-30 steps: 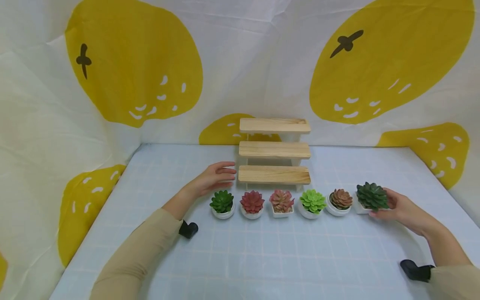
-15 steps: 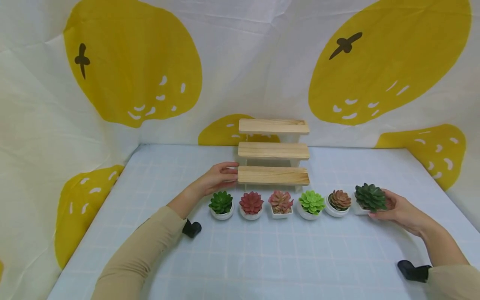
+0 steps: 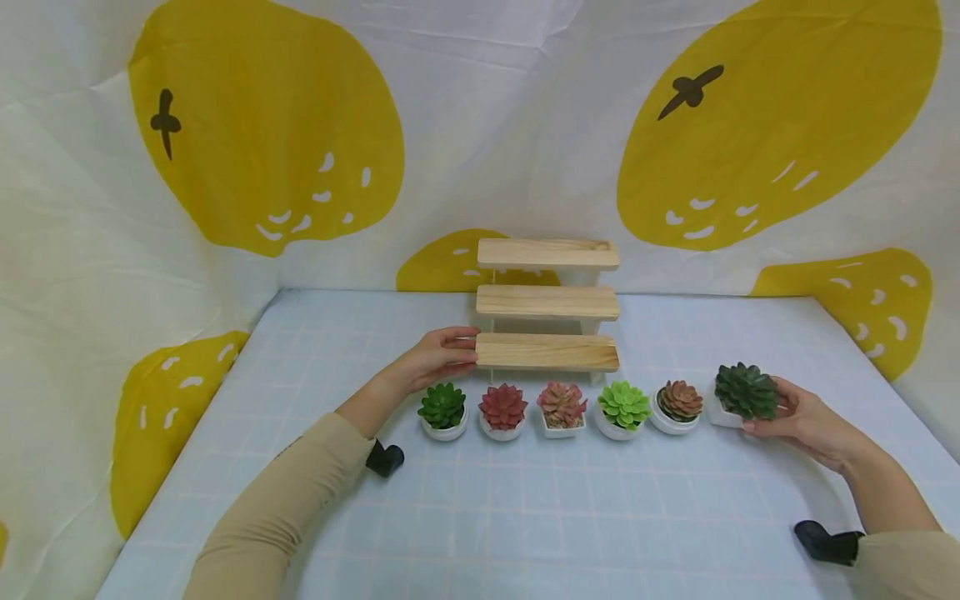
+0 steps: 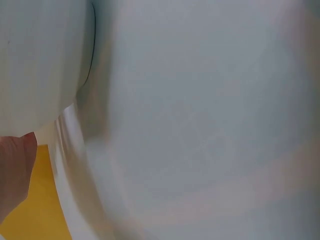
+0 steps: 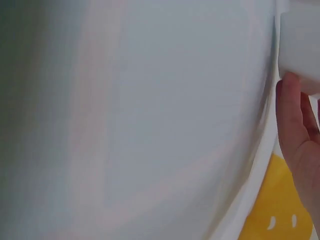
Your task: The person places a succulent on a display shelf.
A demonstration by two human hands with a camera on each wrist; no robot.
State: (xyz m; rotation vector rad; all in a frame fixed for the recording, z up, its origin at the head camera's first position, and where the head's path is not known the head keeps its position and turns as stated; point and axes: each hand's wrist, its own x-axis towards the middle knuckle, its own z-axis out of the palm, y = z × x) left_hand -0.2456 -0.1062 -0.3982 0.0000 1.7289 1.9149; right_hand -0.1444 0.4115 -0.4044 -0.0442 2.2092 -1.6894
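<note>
In the head view, my left hand point(image 3: 438, 358) holds the left end of the lowest step of a three-step wooden display stand point(image 3: 547, 352). My right hand point(image 3: 806, 421) grips the white square pot of a dark green artificial succulent point(image 3: 745, 390), which is slightly tilted. In the right wrist view, fingertips press against that white pot point(image 5: 302, 45). To the left of it, small potted succulents stand in a row: brown point(image 3: 680, 400), light green point(image 3: 625, 404), pink point(image 3: 562, 404), red point(image 3: 503, 406) and green point(image 3: 442, 405). In the left wrist view, a white pot point(image 4: 40, 60) hides much of the hand.
The row of pots stands just in front of the stand on a pale blue gridded tablecloth point(image 3: 525, 517). A white curtain point(image 3: 510, 125) with large yellow fruit prints hangs behind and at the sides. Black wrist mounts point(image 3: 828, 543) sit at both wrists.
My left hand has moved right, from beside the stand to its lowest step. The dark green succulent has risen and tilted slightly in my right hand.
</note>
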